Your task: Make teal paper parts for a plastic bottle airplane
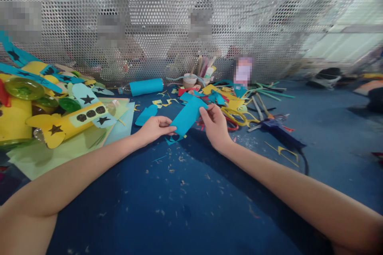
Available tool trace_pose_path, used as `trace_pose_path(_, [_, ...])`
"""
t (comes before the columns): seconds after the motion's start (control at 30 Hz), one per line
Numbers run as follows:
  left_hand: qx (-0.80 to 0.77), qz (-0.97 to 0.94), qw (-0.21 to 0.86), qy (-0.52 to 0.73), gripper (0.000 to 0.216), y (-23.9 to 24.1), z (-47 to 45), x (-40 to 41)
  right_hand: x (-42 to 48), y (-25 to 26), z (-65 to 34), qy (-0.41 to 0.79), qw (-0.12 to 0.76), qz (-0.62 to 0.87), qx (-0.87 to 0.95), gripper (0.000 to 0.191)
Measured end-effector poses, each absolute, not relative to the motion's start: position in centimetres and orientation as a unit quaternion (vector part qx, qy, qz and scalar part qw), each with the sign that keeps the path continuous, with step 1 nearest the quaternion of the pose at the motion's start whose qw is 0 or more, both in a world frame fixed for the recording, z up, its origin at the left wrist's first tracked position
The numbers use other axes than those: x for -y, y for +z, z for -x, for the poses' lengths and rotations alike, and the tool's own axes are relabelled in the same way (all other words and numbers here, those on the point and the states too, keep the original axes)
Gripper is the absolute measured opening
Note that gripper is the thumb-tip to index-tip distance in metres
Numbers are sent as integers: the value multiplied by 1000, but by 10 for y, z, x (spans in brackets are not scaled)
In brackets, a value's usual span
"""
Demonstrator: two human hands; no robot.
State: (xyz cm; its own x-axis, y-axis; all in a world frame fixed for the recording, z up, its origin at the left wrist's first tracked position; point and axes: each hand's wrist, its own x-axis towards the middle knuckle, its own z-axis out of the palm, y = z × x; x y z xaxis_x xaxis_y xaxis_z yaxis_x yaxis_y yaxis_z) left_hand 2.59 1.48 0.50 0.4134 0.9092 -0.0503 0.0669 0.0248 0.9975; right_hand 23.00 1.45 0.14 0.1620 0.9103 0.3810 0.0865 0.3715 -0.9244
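Blue paper strip [188, 116] being held between both hands, lifted above blue table [191, 199]. Left hand [155, 127] pinching lower end, fingers closing narrow on edge. Right hand [214, 124] gripping upper end, thumb pressing on top. Strip slanting up from left hand toward right hand. Yellow scissors [239, 116] lying just beyond right hand. Yellow paper plane [70, 121] sitting well left of left hand.

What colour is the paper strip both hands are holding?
Turquoise blue, plain. The paper strip shows best in the head view, between left hand and right hand.
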Motion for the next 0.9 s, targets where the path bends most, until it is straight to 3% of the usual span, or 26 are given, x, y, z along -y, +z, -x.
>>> trace_pose_path(0.33, [-409,-588,599,357,13,6,-27,-15,-13,4,-229,350,616,449,545,38])
trace_pose_path(0.67, [-370,-535,623,435,31,4,-25,-16,-3,4,-223,451,520,440,577,55])
trace_pose_path(0.9, [-365,-537,617,445,34,4,-25,-16,-6,3,-224,466,572,403,541,55])
